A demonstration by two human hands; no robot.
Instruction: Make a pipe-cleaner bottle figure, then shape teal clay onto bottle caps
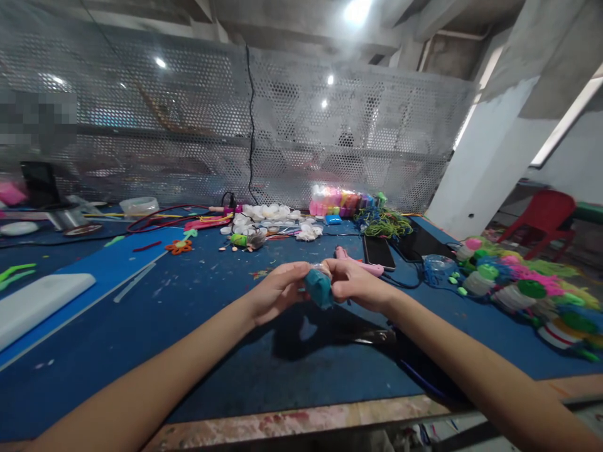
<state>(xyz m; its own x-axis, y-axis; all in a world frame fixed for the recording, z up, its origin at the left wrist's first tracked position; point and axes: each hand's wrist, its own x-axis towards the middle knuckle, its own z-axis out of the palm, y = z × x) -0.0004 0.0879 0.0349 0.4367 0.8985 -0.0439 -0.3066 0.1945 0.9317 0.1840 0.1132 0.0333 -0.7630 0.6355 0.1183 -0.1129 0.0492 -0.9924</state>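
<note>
Above the blue table mat, my two hands meet around a teal lump (319, 289) that looks like soft clay, with some clear plastic about it. My left hand (277, 290) grips its left side, thumb at the top. On the right side, the bent fingers and thumb of my right hand (354, 282) press against it. Just behind my right hand lies a pink glue gun (347, 256). Under my right forearm, scissors (374, 338) rest with their metal blades pointing left and the handles partly hidden.
A phone (379, 252) lies behind the glue gun. Bagged coloured clay (346, 201), green yarn (386, 221) and white pieces (268, 216) line the back. Several yarn-topped bottles (518, 294) stand right. A white box (44, 307) and orange flower (179, 246) lie left.
</note>
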